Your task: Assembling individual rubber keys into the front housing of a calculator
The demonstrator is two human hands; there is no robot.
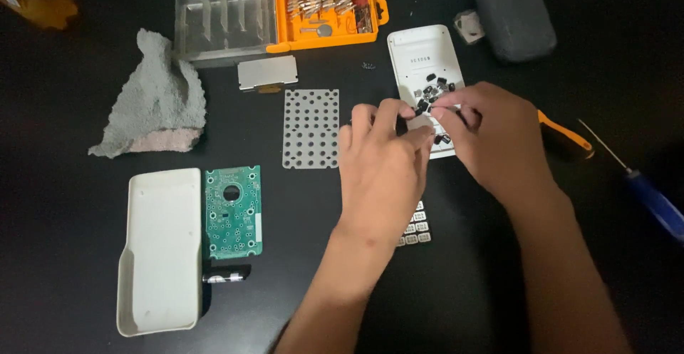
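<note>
My left hand (381, 165) and my right hand (491, 136) meet over a white calculator front shell (420, 51) that lies face down with several small black keys (433, 83) loose inside it. Both hands pinch at small pieces near the shell's lower part; the fingertips hide what they hold. Under my left hand, a block of white keys (417, 227) shows partly. To the left lie a translucent rubber keypad membrane (311, 128), a green circuit board (233, 211) and a white back cover (160, 250).
An orange bit case (328, 8) with a clear lid stands open at the back. A grey cloth (153, 97), a metal plate (268, 73), a battery (226, 275), an orange-handled tool (566, 134), a blue screwdriver (652, 201) and a dark pouch (513, 8) lie around.
</note>
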